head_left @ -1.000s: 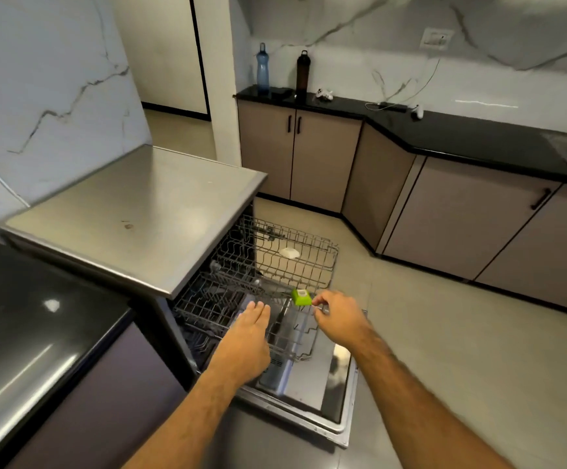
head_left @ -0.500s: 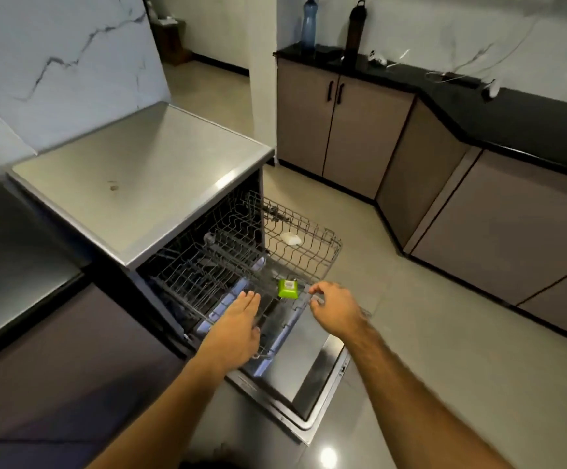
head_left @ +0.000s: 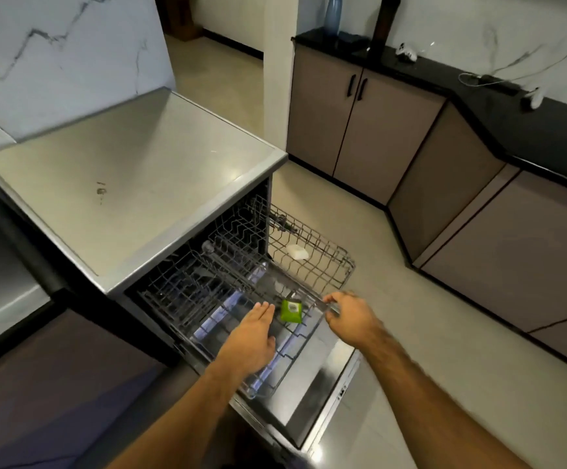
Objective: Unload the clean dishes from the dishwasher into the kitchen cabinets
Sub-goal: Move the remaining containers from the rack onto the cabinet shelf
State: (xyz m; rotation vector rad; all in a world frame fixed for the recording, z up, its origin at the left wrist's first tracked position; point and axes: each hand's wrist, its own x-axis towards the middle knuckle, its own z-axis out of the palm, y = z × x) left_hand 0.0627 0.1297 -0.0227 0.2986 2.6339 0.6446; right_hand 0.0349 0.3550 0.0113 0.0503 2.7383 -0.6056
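The dishwasher [head_left: 160, 184] stands open with its door [head_left: 312, 394] folded down. A wire rack [head_left: 207, 299] is partly slid out and looks empty of dishes. A green tag [head_left: 290, 311] sits on its front rail. My left hand [head_left: 251, 336] lies flat, palm down, on the rack's front edge just left of the tag. My right hand [head_left: 351, 318] has its fingers curled around the front rail to the right of the tag. A second wire rack [head_left: 319, 258] reaches farther out behind, with a small white object [head_left: 297, 252] in it.
Brown base cabinets [head_left: 359, 123] with black handles run along the far wall and right side under a black counter [head_left: 512, 110]. Two bottles [head_left: 332, 11], a cable and small items stand on it. A dark counter [head_left: 1, 265] adjoins the dishwasher's left. Tiled floor [head_left: 427, 333] lies to the right.
Both hands stay on the rack's front edge. The view has tilted down and shifted toward the dishwasher. Whether the rack itself slid I cannot tell.
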